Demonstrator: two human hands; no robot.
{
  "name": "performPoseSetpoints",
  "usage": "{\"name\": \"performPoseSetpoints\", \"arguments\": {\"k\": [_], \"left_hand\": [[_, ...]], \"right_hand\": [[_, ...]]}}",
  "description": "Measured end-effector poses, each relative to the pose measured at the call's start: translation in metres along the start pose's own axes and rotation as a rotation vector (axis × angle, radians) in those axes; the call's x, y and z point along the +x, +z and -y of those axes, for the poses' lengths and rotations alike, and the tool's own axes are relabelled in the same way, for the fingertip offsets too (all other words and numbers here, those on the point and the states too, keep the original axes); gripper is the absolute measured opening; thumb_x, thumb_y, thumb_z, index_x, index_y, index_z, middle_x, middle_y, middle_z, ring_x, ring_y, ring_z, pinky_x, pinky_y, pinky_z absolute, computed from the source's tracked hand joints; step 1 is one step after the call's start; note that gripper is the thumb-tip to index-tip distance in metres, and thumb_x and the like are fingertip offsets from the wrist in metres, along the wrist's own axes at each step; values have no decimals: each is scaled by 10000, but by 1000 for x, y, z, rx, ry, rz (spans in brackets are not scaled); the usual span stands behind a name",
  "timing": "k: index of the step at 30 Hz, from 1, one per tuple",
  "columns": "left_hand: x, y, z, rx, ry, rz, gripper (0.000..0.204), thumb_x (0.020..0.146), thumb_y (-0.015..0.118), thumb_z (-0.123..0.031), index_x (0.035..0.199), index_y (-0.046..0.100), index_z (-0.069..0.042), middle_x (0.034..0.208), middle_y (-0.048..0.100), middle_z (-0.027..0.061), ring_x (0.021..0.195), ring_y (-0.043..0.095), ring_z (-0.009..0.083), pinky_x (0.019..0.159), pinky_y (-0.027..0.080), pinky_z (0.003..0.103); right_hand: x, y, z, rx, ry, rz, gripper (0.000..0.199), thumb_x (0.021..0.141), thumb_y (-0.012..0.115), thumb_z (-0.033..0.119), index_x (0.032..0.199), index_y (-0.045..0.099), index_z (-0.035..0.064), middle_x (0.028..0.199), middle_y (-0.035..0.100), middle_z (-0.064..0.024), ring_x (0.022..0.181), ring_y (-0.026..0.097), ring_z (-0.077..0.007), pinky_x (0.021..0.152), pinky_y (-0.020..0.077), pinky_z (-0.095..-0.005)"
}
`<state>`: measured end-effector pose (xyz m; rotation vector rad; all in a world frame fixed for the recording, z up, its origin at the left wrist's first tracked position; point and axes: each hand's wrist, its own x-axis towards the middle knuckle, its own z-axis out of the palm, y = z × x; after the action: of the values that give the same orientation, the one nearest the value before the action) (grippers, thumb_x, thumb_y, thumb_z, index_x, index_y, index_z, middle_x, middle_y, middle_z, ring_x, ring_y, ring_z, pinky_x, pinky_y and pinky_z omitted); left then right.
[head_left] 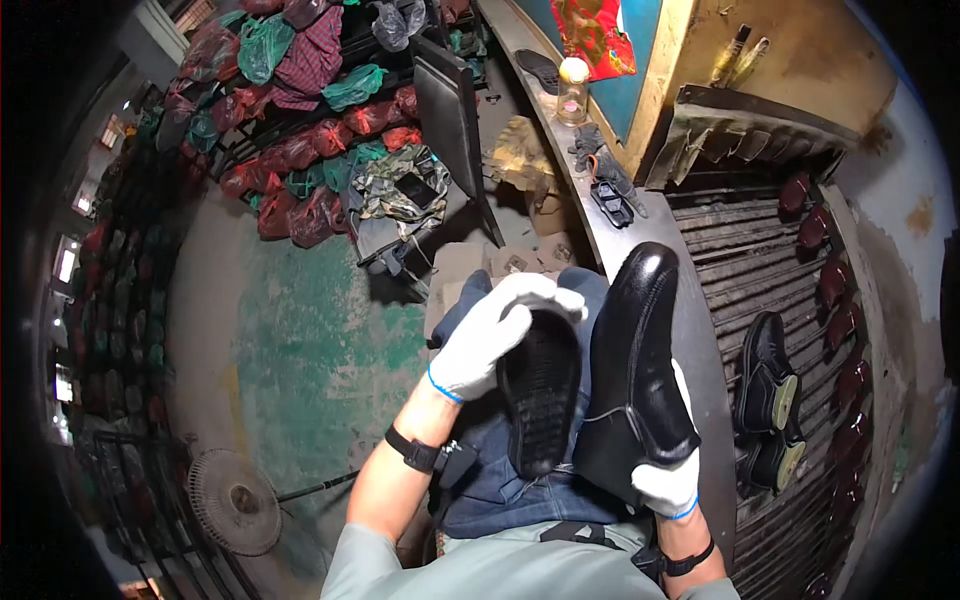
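My left hand (pixel 490 335), in a white glove with a blue cuff edge, grips a black shoe sole (pixel 545 395) by its upper end. Ridges and a grid pattern show on the face of the sole turned up. Beside it my right hand (pixel 668 485), gloved the same way, closes round one end of a glossy black leather shoe (pixel 635 350). That shoe's rounded toe points away from me, with a seam running along its length. Sole and shoe are side by side over my lap, close together; part of the right hand is hidden behind the shoe.
A narrow metal bench (pixel 712 440) runs along my right, bearing grey gloves (pixel 605 170) and a lidded jar (pixel 572 92). Beyond it, black shoes (pixel 765 370) rest on a slatted rack (pixel 725 285). A fan (pixel 235 500) stands left; a chair with a camouflage garment (pixel 405 190) is ahead.
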<state>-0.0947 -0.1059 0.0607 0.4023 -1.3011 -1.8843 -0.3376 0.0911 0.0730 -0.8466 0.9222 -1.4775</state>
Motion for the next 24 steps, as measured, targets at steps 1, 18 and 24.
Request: {"name": "performPoseSetpoints", "arguments": {"k": [1, 18, 24], "left_hand": [[15, -2, -9, 168, 82, 72, 552, 1114, 711, -383, 1480, 553, -1, 1498, 665, 197, 1400, 644, 304, 1244, 462, 453], [5, 1, -8, 90, 39, 5, 1129, 909, 668, -865, 1615, 478, -4, 1521, 644, 197, 1448, 621, 322, 1246, 480, 503], [2, 4, -12, 19, 24, 33, 1057, 924, 727, -786, 1617, 503, -19, 1510, 651, 139, 1432, 603, 255, 1253, 451, 432]], "right_hand": [[-4, -4, 1, -131, -43, 16, 1294, 758, 968, 203, 1767, 198, -47, 1673, 541, -194, 1522, 568, -325, 1278, 451, -464], [-14, 37, -26, -822, -252, 46, 963, 727, 924, 125, 1566, 494, -71, 1421, 637, -259, 1303, 665, -418, 1151, 516, -482], [-9, 40, -29, -807, -237, 35, 957, 724, 927, 119, 1561, 507, -77, 1426, 640, -266, 1305, 668, -425, 1146, 523, -489]]}}
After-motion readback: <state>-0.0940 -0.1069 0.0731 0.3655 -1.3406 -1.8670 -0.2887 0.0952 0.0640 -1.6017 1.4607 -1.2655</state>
